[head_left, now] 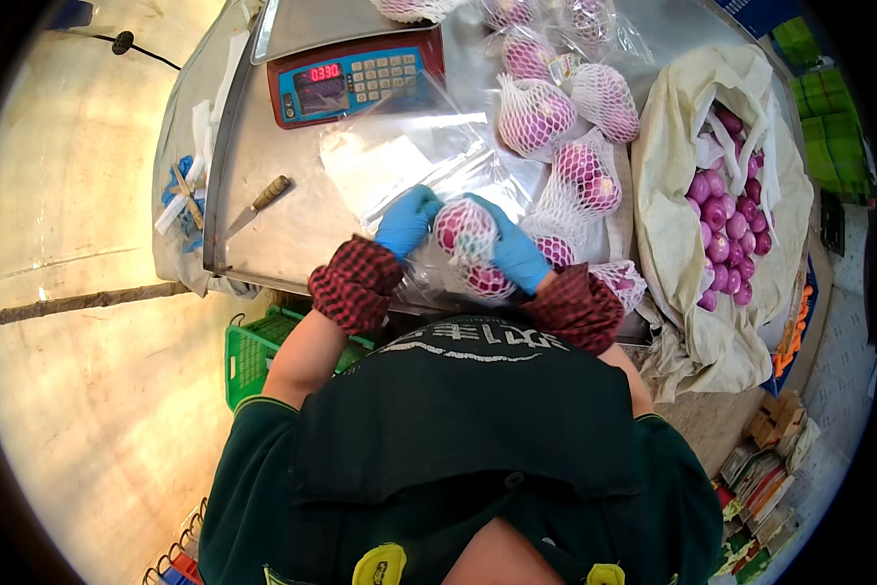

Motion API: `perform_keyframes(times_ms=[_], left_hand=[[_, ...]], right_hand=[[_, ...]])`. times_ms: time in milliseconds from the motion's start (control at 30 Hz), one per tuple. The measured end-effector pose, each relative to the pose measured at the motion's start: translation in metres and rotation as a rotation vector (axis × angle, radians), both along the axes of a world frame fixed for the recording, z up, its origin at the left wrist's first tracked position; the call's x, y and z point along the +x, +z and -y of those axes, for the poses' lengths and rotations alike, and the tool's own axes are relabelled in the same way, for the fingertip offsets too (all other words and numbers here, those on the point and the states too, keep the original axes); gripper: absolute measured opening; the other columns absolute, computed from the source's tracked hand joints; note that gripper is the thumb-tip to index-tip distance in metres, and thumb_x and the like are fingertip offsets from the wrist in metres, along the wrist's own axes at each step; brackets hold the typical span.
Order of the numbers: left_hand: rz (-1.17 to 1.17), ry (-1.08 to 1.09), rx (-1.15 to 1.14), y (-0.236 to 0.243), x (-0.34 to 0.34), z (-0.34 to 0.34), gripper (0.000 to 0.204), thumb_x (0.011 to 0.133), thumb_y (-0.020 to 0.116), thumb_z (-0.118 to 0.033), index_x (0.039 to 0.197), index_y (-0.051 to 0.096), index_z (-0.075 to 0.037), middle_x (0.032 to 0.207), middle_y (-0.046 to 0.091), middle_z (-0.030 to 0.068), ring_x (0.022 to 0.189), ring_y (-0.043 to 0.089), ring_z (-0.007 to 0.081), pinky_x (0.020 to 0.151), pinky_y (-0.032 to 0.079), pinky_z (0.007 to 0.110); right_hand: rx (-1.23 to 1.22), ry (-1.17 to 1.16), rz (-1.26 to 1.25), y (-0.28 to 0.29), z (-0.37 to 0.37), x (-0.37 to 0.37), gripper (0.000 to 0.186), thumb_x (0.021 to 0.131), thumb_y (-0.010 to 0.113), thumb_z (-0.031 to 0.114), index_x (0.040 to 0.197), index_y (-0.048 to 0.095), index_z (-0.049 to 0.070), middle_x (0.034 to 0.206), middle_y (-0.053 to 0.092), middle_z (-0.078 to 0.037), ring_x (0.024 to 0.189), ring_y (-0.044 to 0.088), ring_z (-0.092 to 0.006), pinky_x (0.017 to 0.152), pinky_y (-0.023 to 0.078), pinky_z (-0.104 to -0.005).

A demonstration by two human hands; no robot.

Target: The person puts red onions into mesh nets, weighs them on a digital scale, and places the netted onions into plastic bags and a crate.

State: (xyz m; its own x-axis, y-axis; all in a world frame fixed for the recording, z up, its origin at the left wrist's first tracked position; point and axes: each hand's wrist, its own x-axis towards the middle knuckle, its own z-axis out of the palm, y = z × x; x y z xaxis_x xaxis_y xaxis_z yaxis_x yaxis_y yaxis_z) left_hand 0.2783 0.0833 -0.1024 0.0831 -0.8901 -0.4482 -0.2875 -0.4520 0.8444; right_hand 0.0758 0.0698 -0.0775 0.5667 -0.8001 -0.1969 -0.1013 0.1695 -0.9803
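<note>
Both my hands wear blue gloves. My right hand [513,250] is closed round the side of a white net bag of red onions [463,232] at the table's near edge. My left hand [406,222], its fingers curled, is at the bag's left side, pinching the clear plastic bag [421,261] that lies about the onions. How far the net is inside the plastic is hard to tell. Beyond my hands lies a pile of clear plastic bags [458,161]. More netted onions [536,115] lie to the right of it, some close beside my right hand.
A blue and red digital scale [356,76] stands at the far left of the metal table [297,229]. A knife with a wooden handle [259,206] lies near its left edge. On the right sits an open cloth sack [668,127] of loose red onions. Below the table is a green crate [253,356].
</note>
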Motion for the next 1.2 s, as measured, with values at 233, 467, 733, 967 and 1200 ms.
perform_keyframes(times_ms=[233, 467, 733, 967, 1200], left_hand=[[-0.164, -0.021, -0.137, 0.042, 0.01, -0.027, 0.017, 0.091, 0.055, -0.019, 0.1, 0.056, -0.005, 0.078, 0.055, 0.004, 0.071, 0.054, 0.0129, 0.065, 0.047, 0.028], [0.637, -0.522, -0.962, 0.053, -0.007, -0.039, 0.024, 0.073, 0.063, -0.009, 0.096, 0.06, -0.007, 0.083, 0.058, 0.0085, 0.071, 0.055, 0.0283, 0.064, 0.046, 0.035], [0.372, -0.651, -0.66, 0.065, -0.019, -0.041, 0.02, 0.079, 0.061, -0.008, 0.098, 0.056, -0.008, 0.092, 0.058, 0.0136, 0.077, 0.059, 0.0304, 0.065, 0.049, 0.04], [0.186, -0.056, -0.586, 0.121, -0.026, 0.048, 0.013, 0.091, 0.057, -0.016, 0.095, 0.054, -0.004, 0.073, 0.056, 0.0078, 0.059, 0.056, 0.0182, 0.055, 0.046, 0.03], [0.63, -0.422, -0.906, 0.171, -0.007, 0.186, 0.015, 0.091, 0.053, -0.015, 0.099, 0.053, -0.002, 0.074, 0.057, 0.0062, 0.067, 0.057, 0.0123, 0.059, 0.046, 0.028]], right_hand=[[-0.173, -0.028, -0.341, -0.022, -0.014, 0.019, 0.068, 0.078, 0.06, 0.012, 0.139, 0.029, 0.014, 0.125, 0.046, -0.016, 0.102, 0.057, -0.0324, 0.089, 0.047, -0.0348], [0.043, -0.176, 0.072, -0.044, 0.003, 0.019, 0.059, 0.084, 0.058, 0.026, 0.135, 0.034, 0.007, 0.118, 0.054, -0.017, 0.098, 0.06, -0.0276, 0.084, 0.051, -0.0377], [1.039, -0.377, 0.639, 0.006, 0.024, 0.018, 0.048, 0.092, 0.047, 0.045, 0.125, 0.05, 0.01, 0.118, 0.057, -0.01, 0.101, 0.06, -0.0229, 0.084, 0.052, -0.0363], [0.757, -0.31, 0.361, 0.042, 0.044, -0.008, 0.063, 0.093, 0.047, 0.043, 0.142, 0.024, 0.012, 0.118, 0.058, -0.014, 0.095, 0.062, -0.0251, 0.079, 0.052, -0.0341], [-1.144, 0.091, -0.969, 0.142, 0.084, -0.064, 0.028, 0.086, 0.058, 0.019, 0.113, 0.057, 0.013, 0.074, 0.059, -0.009, 0.064, 0.059, -0.024, 0.056, 0.045, -0.036]])
